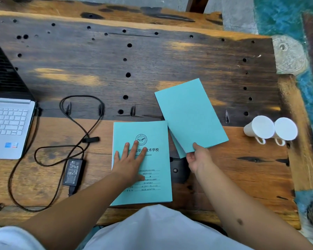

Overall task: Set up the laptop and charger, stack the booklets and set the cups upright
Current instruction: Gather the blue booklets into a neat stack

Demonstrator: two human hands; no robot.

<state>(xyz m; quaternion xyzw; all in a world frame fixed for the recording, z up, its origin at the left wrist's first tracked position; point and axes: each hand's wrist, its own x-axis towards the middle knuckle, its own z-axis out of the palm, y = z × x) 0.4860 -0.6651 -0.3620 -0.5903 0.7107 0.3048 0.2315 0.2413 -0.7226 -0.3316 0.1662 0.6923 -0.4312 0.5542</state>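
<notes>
Pinning the printed booklet [145, 163] flat to the bench [242, 177], the left hand [128, 161] lies palm down with fingers spread wide, closed on nothing. That booklet's long axis runs straight away from the person. Just right of it, the right hand [197, 159] has its grip pinched on the near corner of the plain booklet [190, 114], thumb on top, with what looks like one more cover edge showing beneath. This held booklet fans up and away from the grip, its long axis tilted leftward against the pinned one, near edge overlapping its right side. Stacking, I judge, calls for a short leftward carry and a twist to square it. Two cups [271, 129] lie tipped well right of the grip.
</notes>
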